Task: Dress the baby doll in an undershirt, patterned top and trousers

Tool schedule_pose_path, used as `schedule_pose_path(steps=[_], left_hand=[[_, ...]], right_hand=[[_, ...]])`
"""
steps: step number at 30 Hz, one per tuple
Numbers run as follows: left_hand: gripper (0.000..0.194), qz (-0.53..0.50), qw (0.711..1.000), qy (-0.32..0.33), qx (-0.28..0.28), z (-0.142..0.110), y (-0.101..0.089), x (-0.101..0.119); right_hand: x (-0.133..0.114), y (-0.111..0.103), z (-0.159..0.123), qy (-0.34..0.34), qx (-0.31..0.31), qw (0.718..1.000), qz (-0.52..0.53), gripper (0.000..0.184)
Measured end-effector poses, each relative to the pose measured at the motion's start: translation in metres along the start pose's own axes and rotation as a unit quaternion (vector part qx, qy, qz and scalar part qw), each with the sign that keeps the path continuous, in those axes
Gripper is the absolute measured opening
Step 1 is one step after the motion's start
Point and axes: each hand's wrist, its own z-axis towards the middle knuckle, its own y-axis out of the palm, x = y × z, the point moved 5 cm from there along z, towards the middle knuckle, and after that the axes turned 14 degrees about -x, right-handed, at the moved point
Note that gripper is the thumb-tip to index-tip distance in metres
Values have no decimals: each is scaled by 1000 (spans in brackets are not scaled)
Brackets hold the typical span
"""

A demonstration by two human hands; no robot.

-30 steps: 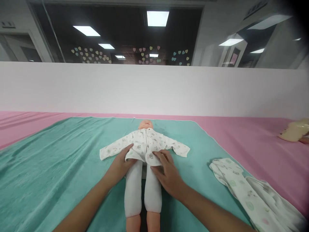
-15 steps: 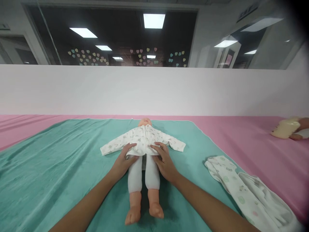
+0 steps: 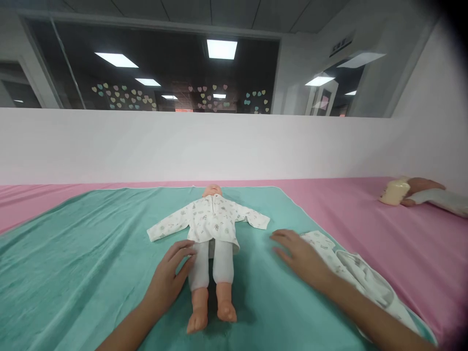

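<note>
A baby doll [image 3: 199,302] lies on its back on the teal blanket [image 3: 109,263], feet toward me. It wears a white printed jacket [image 3: 214,219] with the sleeves spread wide, and its legs are white down to the shins. My left hand [image 3: 171,273] is beside the doll's thigh, fingers loosely curved and apart, fingertips at the jacket's lower hem; whether they touch is unclear. My right hand [image 3: 302,256], slightly blurred, hovers right of the doll with fingers stretched out and nothing in them. Close to that hand lies a white printed baby garment [image 3: 365,275], partly covered by my forearm.
A pink sheet [image 3: 340,204] spreads beneath the blanket. On it at the far right are a pale yellow bottle [image 3: 394,192] and another doll's limb-like part [image 3: 426,185] with white cloth. A white wall [image 3: 164,146] with a window above stands behind.
My right hand has left the jacket hem and moved right toward the loose garment. My left hand has drawn back slightly from the hem. The view has shifted to the right.
</note>
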Motion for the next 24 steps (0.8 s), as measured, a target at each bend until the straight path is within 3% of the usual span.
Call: schedule_pose_path(steps=[4, 7, 9, 11, 14, 16, 18, 21, 24], left_hand=[[19, 28, 997, 67, 33, -17, 8, 43], [23, 32, 986, 161, -41, -24, 22, 91], [25, 28, 973, 209, -91, -30, 31, 116], [27, -2, 969, 209, -128, -34, 39, 127], [48, -112, 979, 88, -146, -33, 48, 121], [71, -194, 969, -5, -152, -32, 52, 117], [82, -258, 951, -42, -168, -32, 52, 123], [68, -337, 921, -67, -186, -36, 44, 135], [47, -388, 900, -107, -166, -44, 26, 134]], right_hand=[[90, -12, -12, 165, -72, 981, -66, 34], [107, -13, -12, 204, -159, 966, -16, 26], [84, -24, -10, 172, -163, 971, 30, 28], [43, -44, -10, 124, -137, 977, 106, 35], [-28, -74, -19, 56, -115, 962, 242, 40], [-69, -92, -26, -7, -86, 946, 313, 40], [-99, -104, -29, -61, -52, 927, 365, 37], [-116, -111, -28, -90, 0, 910, 405, 36], [-107, -110, -23, -69, 32, 905, 419, 38]])
